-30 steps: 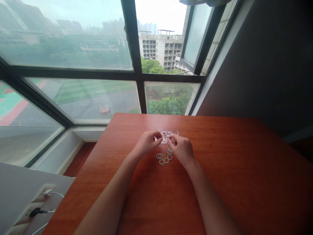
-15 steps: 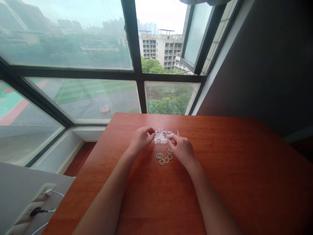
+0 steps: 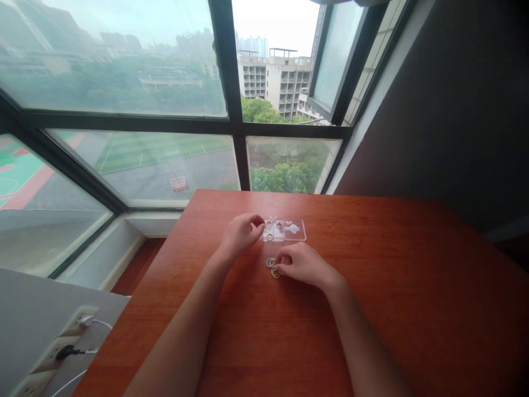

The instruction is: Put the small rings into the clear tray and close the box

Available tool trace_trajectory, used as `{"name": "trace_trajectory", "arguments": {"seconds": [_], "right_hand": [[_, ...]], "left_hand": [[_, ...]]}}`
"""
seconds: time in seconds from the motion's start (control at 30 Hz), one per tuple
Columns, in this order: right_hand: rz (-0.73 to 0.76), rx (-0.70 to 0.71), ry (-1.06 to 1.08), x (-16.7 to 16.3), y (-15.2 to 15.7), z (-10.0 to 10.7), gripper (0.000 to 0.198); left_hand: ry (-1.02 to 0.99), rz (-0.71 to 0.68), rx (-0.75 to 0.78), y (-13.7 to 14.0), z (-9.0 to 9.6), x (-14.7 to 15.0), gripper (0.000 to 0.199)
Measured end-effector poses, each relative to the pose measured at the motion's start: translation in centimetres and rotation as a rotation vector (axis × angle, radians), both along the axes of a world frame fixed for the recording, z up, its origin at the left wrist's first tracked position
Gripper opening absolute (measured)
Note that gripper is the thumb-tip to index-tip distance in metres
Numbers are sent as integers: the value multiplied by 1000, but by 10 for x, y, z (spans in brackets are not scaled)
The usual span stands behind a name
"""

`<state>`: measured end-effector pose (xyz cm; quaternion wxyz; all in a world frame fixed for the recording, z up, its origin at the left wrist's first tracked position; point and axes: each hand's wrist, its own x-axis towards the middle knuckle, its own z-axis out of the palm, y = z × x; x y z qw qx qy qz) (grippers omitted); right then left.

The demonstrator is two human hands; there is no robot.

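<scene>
Currently, right hand point(image 3: 303, 264) at loose rings point(image 3: 273, 268); left hand point(image 3: 241, 234) beside clear box point(image 3: 279, 237). Fingers curled, grip unclear; separating rings probably calls for fine pinching.

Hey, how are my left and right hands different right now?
Your left hand is at the left edge of the clear box, while your right hand is at the loose rings. Your left hand sits farther away across the table; your right hand is nearer you. The left hand points rightward, the right hand leftward. Both are bare, with fingers curled in.
</scene>
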<state>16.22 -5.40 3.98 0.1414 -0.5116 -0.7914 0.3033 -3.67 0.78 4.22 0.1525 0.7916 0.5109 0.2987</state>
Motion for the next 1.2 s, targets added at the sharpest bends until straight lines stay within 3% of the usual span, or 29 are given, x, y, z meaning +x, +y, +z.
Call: {"name": "trace_trajectory", "arguments": {"seconds": [0.47, 0.57, 0.8, 1.2], "right_hand": [[17, 49, -78, -4, -1, -2, 10], [-74, 86, -6, -3, 3, -2, 10], [-396, 320, 193, 3, 13, -4, 14], [-467, 357, 289, 4, 14, -6, 17]], "left_hand": [[-7, -9, -24, -1, 1, 1, 13], [-14, -16, -29, -1, 2, 2, 13], [-102, -81, -78, -4, 3, 8, 15], [-263, -194, -215, -14, 10, 25, 20]]}}
